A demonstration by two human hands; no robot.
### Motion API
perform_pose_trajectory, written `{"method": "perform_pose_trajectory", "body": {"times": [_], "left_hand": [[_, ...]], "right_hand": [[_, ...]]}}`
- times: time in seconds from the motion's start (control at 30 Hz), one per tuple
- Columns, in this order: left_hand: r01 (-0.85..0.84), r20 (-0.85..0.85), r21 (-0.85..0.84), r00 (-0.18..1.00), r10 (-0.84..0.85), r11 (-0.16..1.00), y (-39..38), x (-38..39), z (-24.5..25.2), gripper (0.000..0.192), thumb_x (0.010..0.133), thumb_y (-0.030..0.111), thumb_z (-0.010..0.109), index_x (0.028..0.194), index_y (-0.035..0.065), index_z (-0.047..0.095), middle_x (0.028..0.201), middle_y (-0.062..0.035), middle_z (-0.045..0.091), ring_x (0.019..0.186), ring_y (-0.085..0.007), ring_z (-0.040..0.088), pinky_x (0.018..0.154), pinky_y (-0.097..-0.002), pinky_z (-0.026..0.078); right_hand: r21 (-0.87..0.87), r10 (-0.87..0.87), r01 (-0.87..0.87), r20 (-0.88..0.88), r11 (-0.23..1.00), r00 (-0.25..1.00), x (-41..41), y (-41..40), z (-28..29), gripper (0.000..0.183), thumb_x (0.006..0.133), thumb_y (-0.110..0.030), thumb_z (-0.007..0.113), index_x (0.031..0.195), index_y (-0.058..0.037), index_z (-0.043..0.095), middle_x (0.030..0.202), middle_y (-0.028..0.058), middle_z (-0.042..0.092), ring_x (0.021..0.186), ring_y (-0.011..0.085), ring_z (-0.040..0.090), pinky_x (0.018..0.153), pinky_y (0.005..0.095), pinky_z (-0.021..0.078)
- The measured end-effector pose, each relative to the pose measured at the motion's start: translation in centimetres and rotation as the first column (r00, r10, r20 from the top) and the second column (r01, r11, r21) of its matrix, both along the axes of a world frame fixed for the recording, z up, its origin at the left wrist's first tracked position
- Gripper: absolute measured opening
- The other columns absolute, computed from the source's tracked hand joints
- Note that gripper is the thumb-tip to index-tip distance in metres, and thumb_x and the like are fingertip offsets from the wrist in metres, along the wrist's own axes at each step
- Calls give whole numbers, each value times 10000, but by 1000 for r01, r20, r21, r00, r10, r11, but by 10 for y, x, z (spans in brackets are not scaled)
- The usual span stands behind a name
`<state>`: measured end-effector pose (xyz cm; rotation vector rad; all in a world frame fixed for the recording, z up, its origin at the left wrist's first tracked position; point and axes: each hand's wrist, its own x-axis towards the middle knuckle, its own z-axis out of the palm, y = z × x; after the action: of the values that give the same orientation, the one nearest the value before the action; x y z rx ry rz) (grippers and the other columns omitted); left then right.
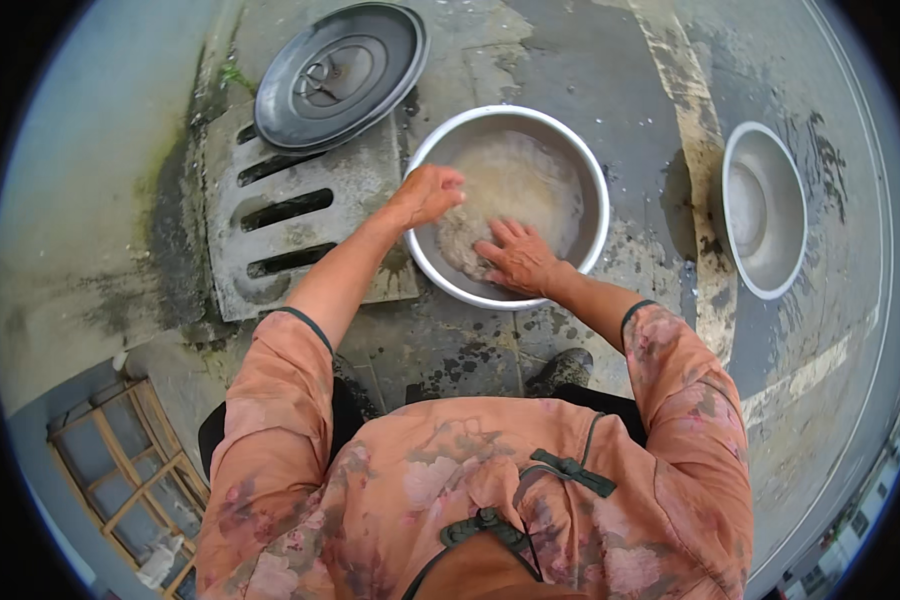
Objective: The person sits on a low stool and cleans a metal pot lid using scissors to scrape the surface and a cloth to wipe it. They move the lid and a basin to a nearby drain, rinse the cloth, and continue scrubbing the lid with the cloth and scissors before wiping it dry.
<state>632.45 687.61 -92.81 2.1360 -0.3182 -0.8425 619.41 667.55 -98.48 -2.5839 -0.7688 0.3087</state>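
Observation:
A round metal basin (601, 202) of cloudy water stands on the ground before me. In it lies a pale beige, rough-textured wet mass (461, 244), partly under the water; whether it is cloth or something else I cannot tell. My right hand (523, 257) rests on this mass with fingers spread, just inside the rim on my side. Over the basin's left rim is my left hand (429, 195), its fingers curled together above the water. Nothing shows in it, but the inside of its grip is hidden.
A concrete drain cover (292, 240) with long slots lies left of the basin. On its far end sits a round dark lid (345, 79). Another metal basin (769, 210) stands to the right. A wooden frame (131, 480) leans at the lower left. Wet patches mark the concrete ground (585, 67).

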Motion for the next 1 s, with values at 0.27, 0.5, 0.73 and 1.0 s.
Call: {"method": "perform_pose_trajectory", "body": {"times": [0.27,0.5,0.73,1.0], "left_hand": [[-968,-695,-228,240,678,108,157,71,12,389,875,331,652,1128,67,520,979,-143,567,843,-270,601,668,-349,507],[-832,-839,-374,115,532,-409,205,108,-26,410,865,274,674,1143,21,511,1149,-163,553,1035,-314,558,829,-438,497],[-857,-799,-471,313,514,-211,260,93,-24,286,816,31,593,1094,12,530,1072,-125,599,967,-291,601,814,-445,523],[-778,-546,-610,551,631,150,253,-7,60,326,752,-41,578,1076,-21,549,967,-126,628,833,-278,650,692,-456,575]], "right_hand": [[-140,-248,259,87,956,965,51,76,-3,468,707,-173,658,1168,-151,582,1346,188,407,1279,398,355,1009,531,321],[-271,-42,49,34,961,999,51,118,0,498,721,-263,686,1192,-156,564,1430,173,325,1361,410,239,1077,607,225],[-164,0,7,43,986,999,47,134,29,373,787,-259,669,1130,-130,598,1333,153,444,1271,356,407,1015,534,347],[558,-374,333,-43,760,926,95,184,167,183,874,-180,616,990,-41,645,906,150,660,807,311,641,735,369,499]]}}
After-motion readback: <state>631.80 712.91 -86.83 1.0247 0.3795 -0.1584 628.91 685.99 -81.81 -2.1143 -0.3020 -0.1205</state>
